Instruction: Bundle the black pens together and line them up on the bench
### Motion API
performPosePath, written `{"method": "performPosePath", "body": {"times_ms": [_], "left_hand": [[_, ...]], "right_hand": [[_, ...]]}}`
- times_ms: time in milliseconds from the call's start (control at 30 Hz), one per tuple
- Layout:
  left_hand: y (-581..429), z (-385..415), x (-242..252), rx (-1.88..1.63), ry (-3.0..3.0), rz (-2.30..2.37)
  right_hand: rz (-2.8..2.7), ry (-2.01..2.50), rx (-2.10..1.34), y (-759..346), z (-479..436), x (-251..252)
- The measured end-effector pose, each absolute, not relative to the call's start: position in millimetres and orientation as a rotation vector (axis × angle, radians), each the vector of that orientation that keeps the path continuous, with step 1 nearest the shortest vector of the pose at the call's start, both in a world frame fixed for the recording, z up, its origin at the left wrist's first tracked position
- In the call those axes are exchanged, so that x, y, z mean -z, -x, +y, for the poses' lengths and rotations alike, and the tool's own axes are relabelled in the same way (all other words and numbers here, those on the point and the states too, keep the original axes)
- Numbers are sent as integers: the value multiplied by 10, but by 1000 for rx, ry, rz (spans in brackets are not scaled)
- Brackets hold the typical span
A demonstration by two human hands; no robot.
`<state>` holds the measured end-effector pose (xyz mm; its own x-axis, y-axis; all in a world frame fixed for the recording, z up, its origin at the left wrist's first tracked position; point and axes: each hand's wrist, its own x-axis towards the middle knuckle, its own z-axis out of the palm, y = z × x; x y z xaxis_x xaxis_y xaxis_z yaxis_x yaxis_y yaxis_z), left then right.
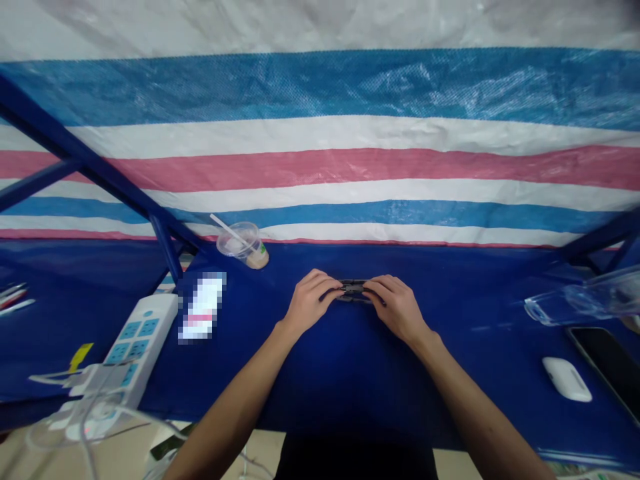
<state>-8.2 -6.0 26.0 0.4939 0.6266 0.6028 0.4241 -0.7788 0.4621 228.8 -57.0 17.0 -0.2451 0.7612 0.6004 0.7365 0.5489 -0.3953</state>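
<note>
Fingers [334,292] of both hands pinch a small black plastic part [354,291] narrowly from either end, the left hand [311,304] and right hand [395,308] level, over the blue table cover [350,380]. From that part, a clear plastic cup [243,243] stands near, ahead and left; a white power strip [135,347] lies farther left; a white mouse [567,379] and black phone [607,367] lie well right.

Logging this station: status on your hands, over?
Left hand and right hand gripping small black object. Plastic cup beyond them, untouched.
</note>
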Motion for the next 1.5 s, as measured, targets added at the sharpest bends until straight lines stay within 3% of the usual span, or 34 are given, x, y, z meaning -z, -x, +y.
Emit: {"method": "performPosePath", "body": {"times_ms": [1500], "left_hand": [[91,-34,-213,-1089,-2504,892]], "right_hand": [[-2101,1205,-61,-2324,-573,-202]]}}
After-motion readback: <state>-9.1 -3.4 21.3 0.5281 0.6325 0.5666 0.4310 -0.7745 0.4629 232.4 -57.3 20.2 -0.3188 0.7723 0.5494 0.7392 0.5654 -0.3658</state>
